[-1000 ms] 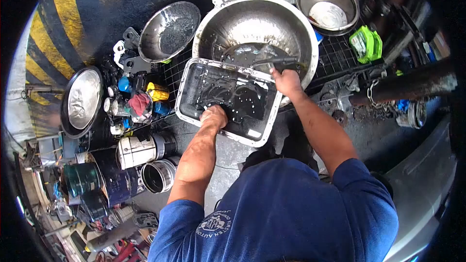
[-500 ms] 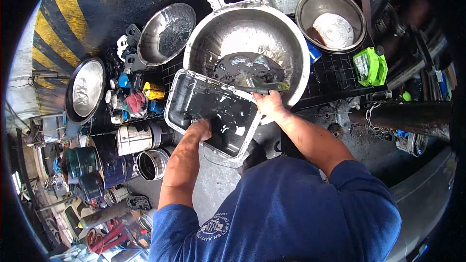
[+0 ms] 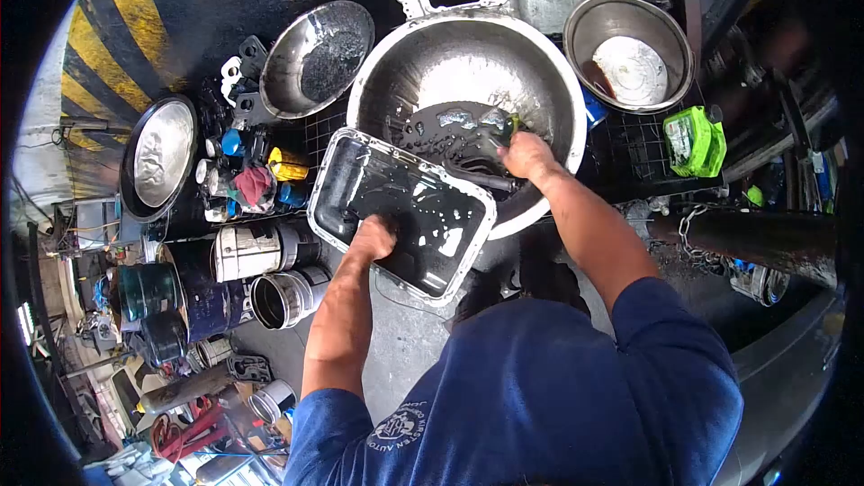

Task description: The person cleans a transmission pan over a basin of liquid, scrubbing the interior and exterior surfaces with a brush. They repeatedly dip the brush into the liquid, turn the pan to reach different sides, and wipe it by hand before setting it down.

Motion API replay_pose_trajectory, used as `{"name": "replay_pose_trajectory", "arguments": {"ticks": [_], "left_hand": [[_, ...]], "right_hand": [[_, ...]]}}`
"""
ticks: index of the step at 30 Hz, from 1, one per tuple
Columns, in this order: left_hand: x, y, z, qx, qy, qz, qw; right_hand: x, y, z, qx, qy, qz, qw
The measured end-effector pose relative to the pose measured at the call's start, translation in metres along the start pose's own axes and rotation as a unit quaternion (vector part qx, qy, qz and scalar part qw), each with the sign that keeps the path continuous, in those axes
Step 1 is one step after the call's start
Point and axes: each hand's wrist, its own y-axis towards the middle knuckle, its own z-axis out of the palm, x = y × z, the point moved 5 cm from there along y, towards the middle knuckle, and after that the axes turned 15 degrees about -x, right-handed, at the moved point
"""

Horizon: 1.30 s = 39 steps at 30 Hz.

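Note:
An oil pan [image 3: 335,171], rectangular with a pale flange, is tilted against the near left rim of a large metal basin [image 3: 562,90]. Its dark inside looks wet. My left hand [image 3: 373,238] reaches over the near edge of the pan, fingers closed on it, their tips hidden inside. Over the right part of the basin, my right hand [image 3: 529,157] is closed on a brush [image 3: 515,122] with a green handle; its bristles are blurred. Dark liquid [image 3: 454,130] lies in the basin. A black bar-like piece [image 3: 477,176] shows between pan and hand.
A steel bowl [image 3: 315,58] stands left of the basin, a metal pot [image 3: 682,54] right of it. Beyond lies a cast metal part [image 3: 414,0]. A green container [image 3: 695,142] sits far right. Bottles, a red rag [image 3: 253,184] and buckets [image 3: 270,301] crowd the left.
My right hand has left the pan's right corner and moved up and right over the basin with the brush. My left hand stays at the pan, which has hardly moved.

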Motion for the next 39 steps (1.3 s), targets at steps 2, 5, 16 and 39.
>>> {"name": "replay_pose_trajectory", "arguments": {"ticks": [2, 5, 16, 39], "left_hand": [[-0.010, -0.004, -0.023, 0.013, -0.416, -0.128, 0.900], [-0.021, 0.003, -0.053, -0.060, -0.727, -0.215, 0.650], [-0.100, 0.107, -0.129, -0.064, -0.842, -0.147, 0.515], [-0.078, 0.123, -0.099, -0.168, -0.765, -0.208, 0.585]], "right_hand": [[-0.004, 0.004, 0.002, 0.030, -0.037, 0.044, 0.998], [0.011, 0.001, 0.032, 0.093, -0.069, -0.020, 0.993], [0.143, 0.028, -0.104, 0.013, 0.138, -0.128, 0.982], [0.043, 0.044, -0.033, 0.058, -0.025, -0.141, 0.988]]}}
